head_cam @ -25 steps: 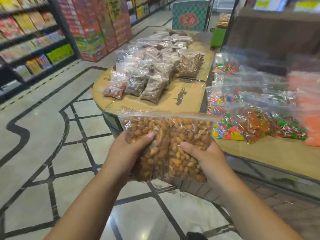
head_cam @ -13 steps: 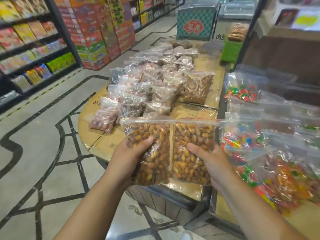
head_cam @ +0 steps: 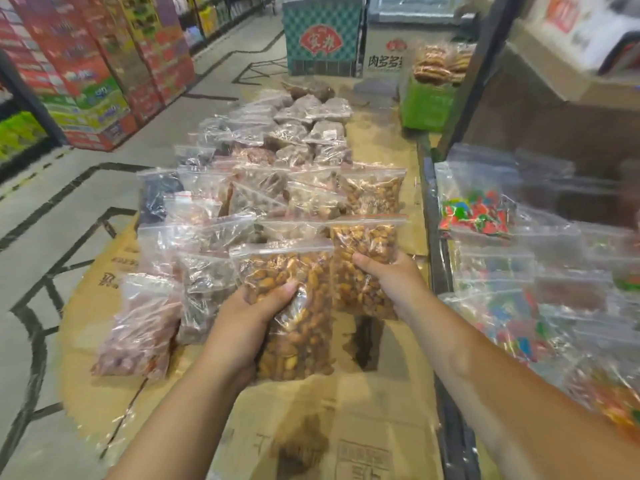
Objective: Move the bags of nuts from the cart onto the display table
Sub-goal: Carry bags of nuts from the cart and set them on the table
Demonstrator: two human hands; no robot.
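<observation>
My left hand (head_cam: 249,323) grips a clear zip bag of brown nuts (head_cam: 298,306), held upright over the cardboard-covered display table (head_cam: 329,427). My right hand (head_cam: 391,278) holds a second bag of the same nuts (head_cam: 363,244) a little farther and to the right, its lower end near the cardboard. Several other clear bags of nuts and dried goods (head_cam: 263,188) lie in rows on the table beyond and left of my hands. The cart is out of view.
Bags of colourful sweets (head_cam: 478,213) cover a neighbouring table on the right, past a dark metal edge (head_cam: 433,244). A green crate (head_cam: 427,102) with packed biscuits stands at the back. Stacked red boxes (head_cam: 86,74) line the tiled aisle on the left.
I have stepped up to the table. The two bags, held side by side before, have separated: my right hand carried its bag forward and right, and my left hand's bag now hangs over the cardboard.
</observation>
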